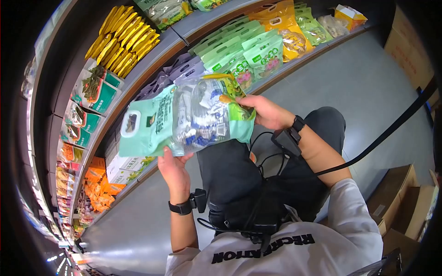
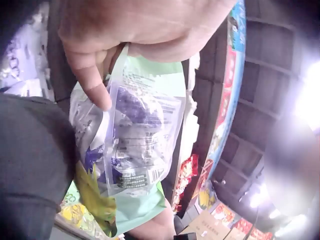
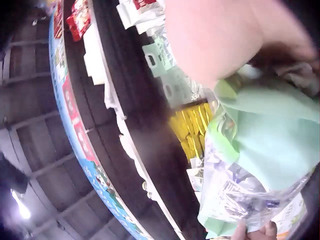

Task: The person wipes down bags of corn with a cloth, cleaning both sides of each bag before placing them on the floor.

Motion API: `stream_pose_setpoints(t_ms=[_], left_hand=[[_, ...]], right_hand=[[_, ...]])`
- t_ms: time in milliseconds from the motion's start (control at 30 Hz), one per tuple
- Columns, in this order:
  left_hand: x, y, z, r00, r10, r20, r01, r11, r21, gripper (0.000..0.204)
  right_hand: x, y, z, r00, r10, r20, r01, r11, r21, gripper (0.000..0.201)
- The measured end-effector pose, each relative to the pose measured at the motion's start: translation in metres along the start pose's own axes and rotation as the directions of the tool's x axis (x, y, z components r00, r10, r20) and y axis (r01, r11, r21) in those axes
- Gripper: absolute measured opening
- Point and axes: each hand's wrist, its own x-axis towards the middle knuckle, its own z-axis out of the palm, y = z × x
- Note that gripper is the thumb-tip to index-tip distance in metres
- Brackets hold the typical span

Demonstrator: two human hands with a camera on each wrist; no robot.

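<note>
A mint-green bag with a clear middle (image 1: 198, 110) lies across both hands above the knees, its handle end to the left. My left hand (image 1: 175, 170) holds its near edge, the thumb on top. At the bag's right end, my right hand (image 1: 269, 112) grips the green and yellow corner, thumb over the front. White and blue packets show through the clear part. In the left wrist view, the left hand (image 2: 145, 25) pinches the edge of the bag (image 2: 145, 120). The right wrist view has the right hand (image 3: 220, 40) over the bag (image 3: 275, 130), its fingertips mostly hidden.
Green bags (image 1: 262, 55) and an orange bag (image 1: 292, 41) stand on the low shelf beyond. Yellow packets (image 1: 124, 39) and teal packs (image 1: 96, 87) fill a shelf at left. Cardboard boxes (image 1: 391, 193) sit at right; a black strap (image 1: 382, 138) crosses near the right arm.
</note>
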Motion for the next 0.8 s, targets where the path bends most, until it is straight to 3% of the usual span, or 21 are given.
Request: stream_pose_setpoints(t_ms=[67, 133, 200, 267, 333, 367, 433, 467, 533, 567, 600, 667, 733, 800], left_hand=[[0.005, -0.013, -0.007, 0.996, -0.073, -0.058, 0.068, 0.994, -0.091, 0.030], [0.014, -0.023, -0.017, 0.994, -0.092, -0.054, 0.087, 0.991, -0.097, 0.030], [0.026, -0.031, -0.031, 0.986, -0.137, -0.092, 0.125, 0.984, -0.125, 0.029], [0.043, -0.040, -0.055, 0.975, -0.204, -0.087, 0.198, 0.977, -0.079, 0.028], [0.059, -0.053, -0.081, 0.932, -0.353, -0.084, 0.343, 0.933, -0.112, 0.028], [0.062, -0.057, -0.088, 0.928, -0.364, -0.075, 0.353, 0.927, -0.130, 0.029], [0.066, -0.059, -0.086, 0.932, -0.355, -0.071, 0.341, 0.926, -0.162, 0.030], [0.066, -0.059, -0.083, 0.934, -0.347, -0.081, 0.322, 0.919, -0.226, 0.031], [0.068, -0.056, -0.078, 0.962, -0.258, -0.090, 0.247, 0.961, -0.123, 0.032], [0.071, -0.055, -0.079, 0.968, -0.203, -0.148, 0.202, 0.979, -0.018, 0.033], [0.074, -0.055, -0.081, 0.969, -0.143, -0.202, 0.164, 0.982, 0.090, 0.034], [0.081, -0.054, -0.088, 0.977, -0.145, -0.159, 0.168, 0.976, 0.141, 0.036], [0.085, -0.053, -0.081, 0.976, -0.205, -0.079, 0.208, 0.978, 0.030, 0.041], [0.082, -0.052, -0.071, 0.974, -0.214, -0.070, 0.219, 0.973, 0.072, 0.044]], right_hand=[[-0.015, -0.011, 0.033, 0.990, -0.081, -0.117, 0.068, 0.991, -0.117, 0.036], [0.006, 0.010, 0.031, 0.964, -0.256, -0.071, 0.245, 0.960, -0.137, 0.042], [0.021, 0.030, 0.036, 0.876, -0.478, -0.059, 0.449, 0.854, -0.262, 0.046], [0.033, 0.042, 0.051, 0.879, -0.453, -0.147, 0.390, 0.861, -0.327, 0.046], [0.045, 0.048, 0.071, 0.705, -0.667, -0.240, 0.360, 0.629, -0.689, 0.063], [0.049, 0.046, 0.074, 0.692, -0.671, -0.264, 0.365, 0.642, -0.674, 0.063], [0.055, 0.041, 0.080, 0.597, -0.796, -0.097, 0.503, 0.466, -0.728, 0.061], [0.060, 0.042, 0.082, 0.585, -0.803, -0.116, 0.508, 0.474, -0.719, 0.061], [0.066, 0.044, 0.087, 0.572, -0.817, -0.079, 0.497, 0.422, -0.758, 0.059], [0.065, 0.048, 0.086, 0.641, -0.763, -0.081, 0.486, 0.486, -0.727, 0.063], [0.064, 0.051, 0.085, 0.637, -0.765, -0.092, 0.490, 0.495, -0.718, 0.063], [0.062, 0.061, 0.087, 0.597, -0.799, -0.068, 0.564, 0.478, -0.674, 0.062], [0.059, 0.064, 0.091, 0.598, -0.799, -0.069, 0.570, 0.484, -0.664, 0.063], [0.059, 0.062, 0.093, 0.603, -0.798, -0.004, 0.555, 0.423, -0.716, 0.066]])
